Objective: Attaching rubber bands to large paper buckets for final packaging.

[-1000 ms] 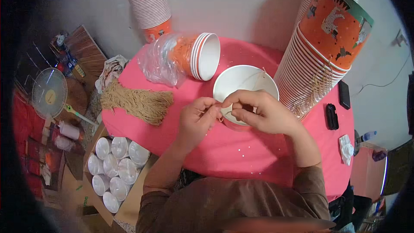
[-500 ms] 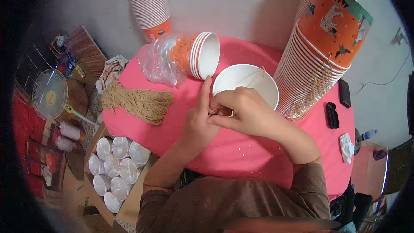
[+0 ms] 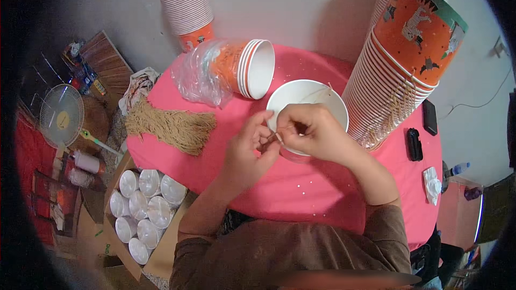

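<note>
In front of me a white paper bucket (image 3: pixel 337 108) stands with its mouth up, and a thin pale string (image 3: pixel 314 95) shows inside it near the far right rim. At its near left rim, my right hand (image 3: pixel 314 133) pinches a thin light strand, apparently string. My left hand (image 3: pixel 250 144) meets it there, fingers curled and fingertips on the same strand. The strand's exact ends are hidden by my fingers. To the left lies a bundle of tan strings (image 3: pixel 172 128).
A tall nested stack of orange buckets (image 3: pixel 411 32) with strings hanging off it rises at the right. Several buckets in a plastic bag (image 3: pixel 201 72) lie at the back. A carton of clear-wrapped cups (image 3: pixel 141 204) stands lower left. Black objects (image 3: pixel 414 144) and a tissue (image 3: pixel 431 185) sit at the right edge.
My left index finger, earlier pointing upward, has bent down. The hands have drawn slightly apart, and a light strand now shows between the fingertips.
</note>
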